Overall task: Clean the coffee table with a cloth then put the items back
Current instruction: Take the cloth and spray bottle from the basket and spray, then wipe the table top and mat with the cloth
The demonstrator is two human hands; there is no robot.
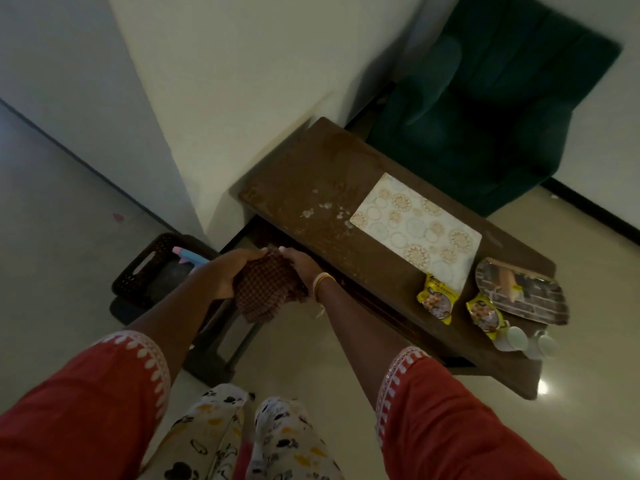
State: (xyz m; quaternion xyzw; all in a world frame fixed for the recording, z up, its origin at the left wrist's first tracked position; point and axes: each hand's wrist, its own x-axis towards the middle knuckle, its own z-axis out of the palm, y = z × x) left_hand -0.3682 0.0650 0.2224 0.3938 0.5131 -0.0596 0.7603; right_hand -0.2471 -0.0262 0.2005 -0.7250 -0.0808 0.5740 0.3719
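Note:
A brown checked cloth point(265, 292) hangs between my two hands in front of the brown coffee table point(304, 174). My left hand point(227, 271) grips its left side and my right hand point(301, 266) grips its right side, just off the table's near left edge. White foamy spots point(320, 207) lie on the bare left part of the tabletop. On the right part sit a patterned mat point(415, 225), two yellow packets point(437, 298), a picture board point(523, 292) and two small white cups point(516, 337).
A dark plastic basket point(138, 271) with a blue and pink spray bottle point(190, 256) stands on the floor to the left of the table. A green sofa point(485, 116) is behind the table. A white wall corner point(180, 168) juts out at the table's left end.

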